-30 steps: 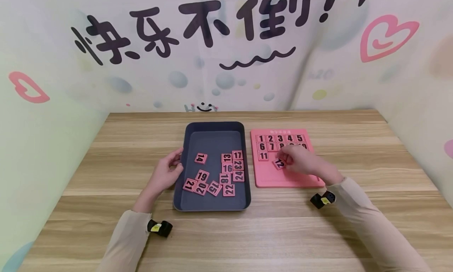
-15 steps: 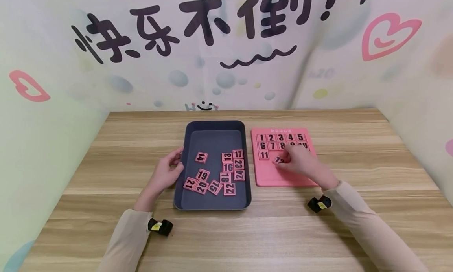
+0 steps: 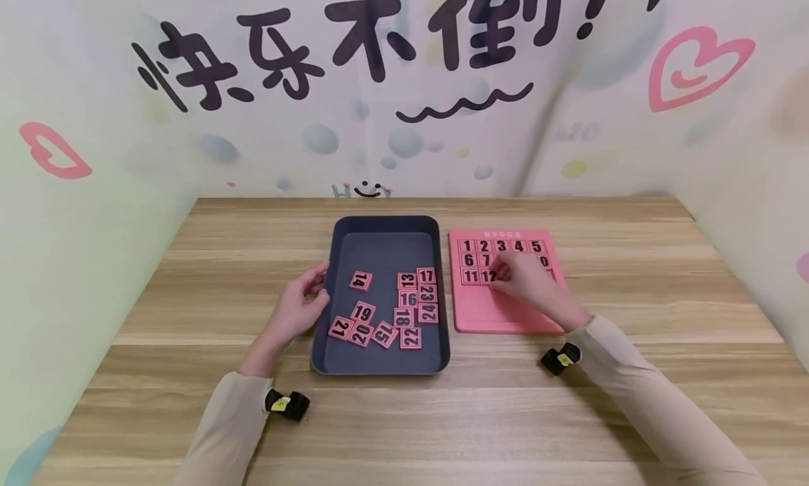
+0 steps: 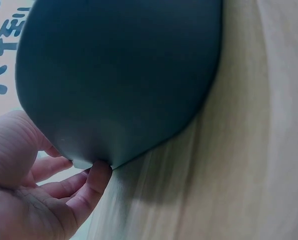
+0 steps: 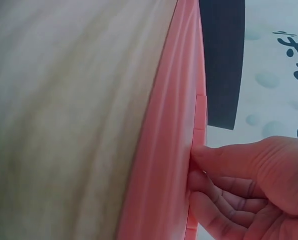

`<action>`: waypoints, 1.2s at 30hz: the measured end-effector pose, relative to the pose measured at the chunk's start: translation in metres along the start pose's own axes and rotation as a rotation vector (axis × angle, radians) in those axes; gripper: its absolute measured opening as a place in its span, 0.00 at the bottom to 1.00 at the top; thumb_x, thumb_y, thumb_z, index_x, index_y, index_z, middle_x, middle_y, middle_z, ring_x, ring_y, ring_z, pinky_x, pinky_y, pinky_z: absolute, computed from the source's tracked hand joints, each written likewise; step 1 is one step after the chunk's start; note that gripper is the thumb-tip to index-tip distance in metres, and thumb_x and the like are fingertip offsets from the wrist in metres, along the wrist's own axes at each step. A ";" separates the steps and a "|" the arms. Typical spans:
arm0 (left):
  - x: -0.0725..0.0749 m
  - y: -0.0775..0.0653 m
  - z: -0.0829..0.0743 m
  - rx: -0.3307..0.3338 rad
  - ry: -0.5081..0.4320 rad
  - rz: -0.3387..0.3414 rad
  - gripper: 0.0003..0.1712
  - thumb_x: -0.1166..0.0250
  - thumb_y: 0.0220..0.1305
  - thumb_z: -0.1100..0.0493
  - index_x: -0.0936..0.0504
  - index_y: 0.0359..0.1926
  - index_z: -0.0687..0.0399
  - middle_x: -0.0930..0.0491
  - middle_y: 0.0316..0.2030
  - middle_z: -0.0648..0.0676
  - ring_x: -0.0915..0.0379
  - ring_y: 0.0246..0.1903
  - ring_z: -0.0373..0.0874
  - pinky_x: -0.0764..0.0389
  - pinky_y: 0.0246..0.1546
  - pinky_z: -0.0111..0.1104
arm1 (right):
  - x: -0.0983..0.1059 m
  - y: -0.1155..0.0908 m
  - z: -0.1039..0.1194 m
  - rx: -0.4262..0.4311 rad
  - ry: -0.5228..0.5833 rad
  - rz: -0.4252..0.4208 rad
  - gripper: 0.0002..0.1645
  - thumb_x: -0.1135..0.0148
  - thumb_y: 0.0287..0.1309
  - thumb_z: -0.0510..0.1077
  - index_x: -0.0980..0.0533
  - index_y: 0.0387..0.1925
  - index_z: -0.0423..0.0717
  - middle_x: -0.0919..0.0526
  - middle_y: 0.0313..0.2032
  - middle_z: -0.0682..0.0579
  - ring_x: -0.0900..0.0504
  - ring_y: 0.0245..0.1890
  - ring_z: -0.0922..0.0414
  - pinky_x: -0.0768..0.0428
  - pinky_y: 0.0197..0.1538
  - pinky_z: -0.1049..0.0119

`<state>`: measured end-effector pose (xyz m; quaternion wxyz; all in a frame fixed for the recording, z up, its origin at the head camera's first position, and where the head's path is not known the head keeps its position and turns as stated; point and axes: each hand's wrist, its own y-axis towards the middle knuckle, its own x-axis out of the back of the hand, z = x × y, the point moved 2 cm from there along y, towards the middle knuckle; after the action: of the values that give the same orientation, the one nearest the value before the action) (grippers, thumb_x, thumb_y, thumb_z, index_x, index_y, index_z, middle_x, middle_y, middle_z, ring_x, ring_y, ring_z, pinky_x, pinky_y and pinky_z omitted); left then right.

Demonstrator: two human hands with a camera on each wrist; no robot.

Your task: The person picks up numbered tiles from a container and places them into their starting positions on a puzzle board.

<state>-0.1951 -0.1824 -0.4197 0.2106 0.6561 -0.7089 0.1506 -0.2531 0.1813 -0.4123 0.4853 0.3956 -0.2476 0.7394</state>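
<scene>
My right hand (image 3: 531,286) bends over the pink number board (image 3: 480,317), thumb and fingertips pinching the right side of the number 12 tile (image 3: 487,277). That tile lies flat in the third row, beside the number 11 tile (image 3: 470,277). In the right wrist view, the thumb and fingers (image 5: 208,155) meet at the row of tiles along the board. Part of the second row is hidden under the hand. My left hand (image 3: 296,307) rests against the left wall of the dark tray (image 3: 325,261); its fingertips (image 4: 101,172) touch the tray from outside.
Several loose pink number tiles lie in the tray, among them the number 14 tile (image 3: 360,281) and the number 22 tile (image 3: 410,338). The tray stands just left of the board on a wooden table (image 3: 404,430). A printed wall sheet (image 3: 253,149) rises behind.
The right hand has brought the number 12 tile from a tilted position below the row up and left, level beside the number 11 tile. The left hand and tray stay in place.
</scene>
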 end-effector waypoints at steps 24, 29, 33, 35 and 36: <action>0.000 -0.001 -0.002 -0.008 -0.005 -0.004 0.29 0.47 0.57 0.75 0.35 0.62 0.74 0.27 0.50 0.75 0.28 0.45 0.62 0.27 0.32 0.20 | -0.028 0.040 0.083 0.381 0.122 0.031 0.13 0.34 0.50 0.34 0.22 0.40 0.33 0.19 0.36 0.42 0.20 0.34 0.54 0.20 0.39 0.63; 0.000 -0.002 -0.001 -0.020 0.001 -0.006 0.29 0.47 0.57 0.75 0.36 0.62 0.75 0.27 0.51 0.75 0.28 0.45 0.62 0.27 0.32 0.21 | -0.044 0.051 0.090 0.391 0.026 0.050 0.12 0.34 0.52 0.37 0.20 0.39 0.36 0.18 0.36 0.46 0.21 0.35 0.56 0.22 0.40 0.66; 0.000 -0.001 -0.001 -0.041 0.000 -0.014 0.28 0.47 0.57 0.76 0.34 0.61 0.74 0.27 0.51 0.74 0.27 0.45 0.61 0.26 0.34 0.22 | -0.051 0.054 0.091 0.391 -0.078 0.063 0.12 0.33 0.52 0.38 0.19 0.40 0.38 0.18 0.37 0.47 0.21 0.36 0.55 0.22 0.41 0.64; 0.000 0.000 0.000 -0.040 -0.001 -0.015 0.28 0.47 0.57 0.76 0.34 0.61 0.74 0.26 0.50 0.74 0.27 0.45 0.61 0.26 0.33 0.22 | -0.052 0.054 0.092 0.396 -0.121 0.070 0.12 0.33 0.52 0.38 0.19 0.40 0.38 0.17 0.37 0.47 0.21 0.37 0.54 0.23 0.42 0.62; 0.000 0.000 0.001 -0.042 0.002 -0.015 0.28 0.47 0.57 0.76 0.34 0.61 0.74 0.27 0.50 0.74 0.27 0.45 0.61 0.26 0.33 0.22 | -0.052 0.054 0.092 0.397 -0.135 0.075 0.12 0.34 0.52 0.38 0.19 0.40 0.38 0.17 0.37 0.47 0.21 0.38 0.54 0.23 0.42 0.62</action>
<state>-0.1951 -0.1830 -0.4205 0.2262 0.6565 -0.7069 0.1348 -0.2591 0.0629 -0.4025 0.3522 0.5227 -0.1435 0.7630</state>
